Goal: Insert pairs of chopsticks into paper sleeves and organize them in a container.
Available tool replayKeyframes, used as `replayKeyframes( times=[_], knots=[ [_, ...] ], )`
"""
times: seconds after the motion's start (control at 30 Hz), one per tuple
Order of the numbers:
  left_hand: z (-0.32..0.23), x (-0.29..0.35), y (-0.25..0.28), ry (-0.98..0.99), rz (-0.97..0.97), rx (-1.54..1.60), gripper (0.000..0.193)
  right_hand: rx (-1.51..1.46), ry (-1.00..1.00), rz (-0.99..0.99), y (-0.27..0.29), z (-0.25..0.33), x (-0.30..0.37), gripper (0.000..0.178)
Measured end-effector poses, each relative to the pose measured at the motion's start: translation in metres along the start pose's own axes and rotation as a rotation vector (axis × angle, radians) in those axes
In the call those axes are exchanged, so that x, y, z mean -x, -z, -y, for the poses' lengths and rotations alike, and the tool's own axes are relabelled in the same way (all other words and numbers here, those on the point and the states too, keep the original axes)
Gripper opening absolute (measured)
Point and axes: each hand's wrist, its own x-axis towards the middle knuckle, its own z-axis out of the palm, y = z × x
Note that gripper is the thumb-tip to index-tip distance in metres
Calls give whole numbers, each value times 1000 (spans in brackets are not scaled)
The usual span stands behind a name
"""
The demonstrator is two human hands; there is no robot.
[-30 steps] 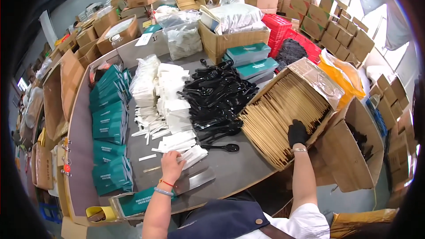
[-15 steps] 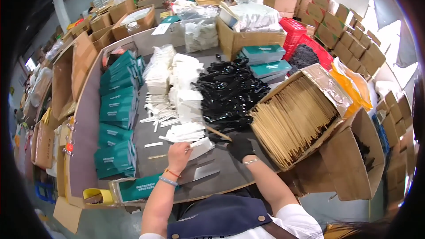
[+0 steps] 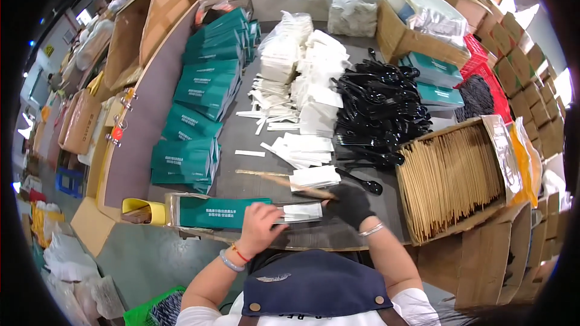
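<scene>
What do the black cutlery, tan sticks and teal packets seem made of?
Black cutlery: probably plastic, showing glossy highlights. Tan sticks: matte, likely wood or bamboo by colour, possibly paper-wrapped. Teal packets: smooth, thin-edged paper or plastic film.

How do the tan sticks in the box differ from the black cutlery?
Colour: the sticks are tan, while the cutlery is black and shiny.
Shape: the sticks are plain and straight; the cutlery includes spoons with rounded bowls.
Arrangement: the sticks lie side by side in an open box; the cutlery is heaped loosely on the table.
Both are long and slim.
</scene>
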Motion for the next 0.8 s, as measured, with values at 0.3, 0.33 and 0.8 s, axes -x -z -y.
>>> replayKeyframes(
  times=[0.3,0.33,0.8],
  knots=[
    [-3,15,-2,-2,217,-292,60,-343,-12,-406,-38,-15,20,19],
    [1,15,2,0,223,-289,59,-253,169,-423,-38,-24,24,24],
    [26,1,13,37,216,-29,74,70,375,166,-35,-18,16,36]
  ],
)
